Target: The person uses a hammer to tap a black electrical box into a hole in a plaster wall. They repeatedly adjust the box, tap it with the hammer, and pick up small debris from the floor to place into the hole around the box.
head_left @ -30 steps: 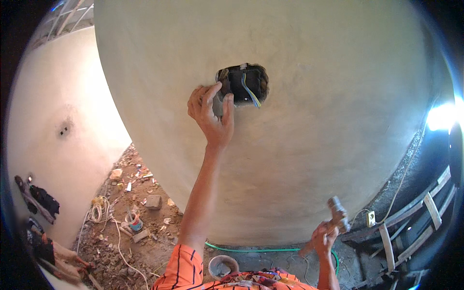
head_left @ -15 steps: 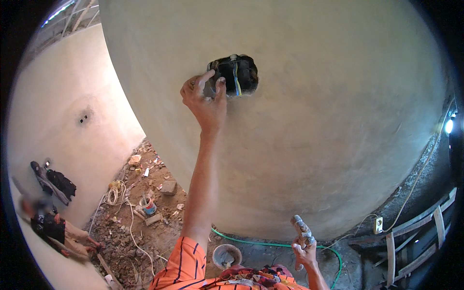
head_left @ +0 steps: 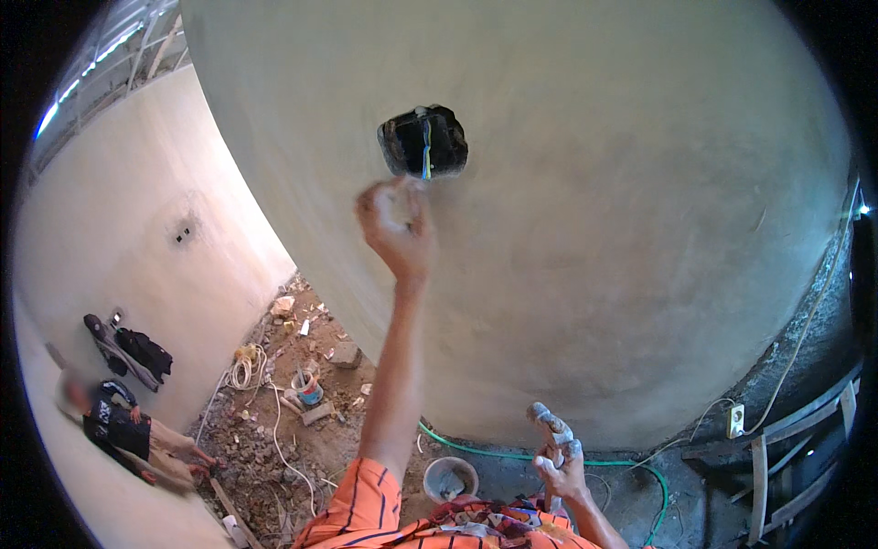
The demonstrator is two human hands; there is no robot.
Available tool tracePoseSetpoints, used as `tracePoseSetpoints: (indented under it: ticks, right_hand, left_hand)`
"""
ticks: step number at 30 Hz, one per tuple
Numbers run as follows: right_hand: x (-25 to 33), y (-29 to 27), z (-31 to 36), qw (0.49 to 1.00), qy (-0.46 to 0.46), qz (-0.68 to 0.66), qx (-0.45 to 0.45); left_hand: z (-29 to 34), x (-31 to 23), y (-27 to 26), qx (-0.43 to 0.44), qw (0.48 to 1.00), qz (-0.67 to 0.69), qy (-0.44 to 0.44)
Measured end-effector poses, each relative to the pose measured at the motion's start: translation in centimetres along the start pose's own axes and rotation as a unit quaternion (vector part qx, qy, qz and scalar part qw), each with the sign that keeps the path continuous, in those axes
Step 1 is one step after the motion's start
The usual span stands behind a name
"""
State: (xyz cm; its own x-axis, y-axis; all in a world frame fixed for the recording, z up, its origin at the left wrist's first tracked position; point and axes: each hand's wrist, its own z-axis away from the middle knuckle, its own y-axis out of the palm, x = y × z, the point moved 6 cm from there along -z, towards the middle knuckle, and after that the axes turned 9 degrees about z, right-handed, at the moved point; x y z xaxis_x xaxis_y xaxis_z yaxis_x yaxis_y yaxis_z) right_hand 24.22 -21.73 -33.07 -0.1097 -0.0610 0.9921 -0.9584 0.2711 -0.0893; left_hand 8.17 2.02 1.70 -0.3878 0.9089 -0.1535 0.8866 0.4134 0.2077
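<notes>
A rough-edged opening in the plastered wall [head_left: 594, 247] holds a black electrical box [head_left: 448, 146], with blue and yellow wires [head_left: 427, 151] hanging down inside it. My left hand [head_left: 400, 229] is raised just under the opening, its fingers curled toward the thumb in a blurred pinch. Whether anything small sits between those fingertips cannot be made out. Low in front of me, my right hand [head_left: 562, 471] is closed around the handle of a plaster-smeared hammer [head_left: 551, 425], its head pointing up.
A bucket [head_left: 476, 468] and green hose [head_left: 494, 451] lie at the wall's foot. Rubble, another bucket [head_left: 308, 389] and coiled cable [head_left: 247, 366] cover the ground at left. A person [head_left: 119, 425] sits by the far wall. At right are a socket [head_left: 735, 421] and wooden frame [head_left: 759, 485].
My left hand has come off the box's left edge and dropped below the opening, fingers drawing together. My right hand still holds the hammer, and the view has shifted slightly.
</notes>
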Motion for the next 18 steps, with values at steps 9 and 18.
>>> tracePoseSetpoints:
  ticks: [9,18]
  right_hand:
    - [0.1,1.0,1.0,0.999,0.01,-0.045,0.014]
    - [0.5,1.5,1.4,0.999,0.001,-0.044,0.006]
  left_hand:
    - [-0.1,-2.4,5.3,0.016,0.995,0.036,-0.093]
    - [-0.7,-2.6,5.3,0.004,0.994,0.014,-0.107]
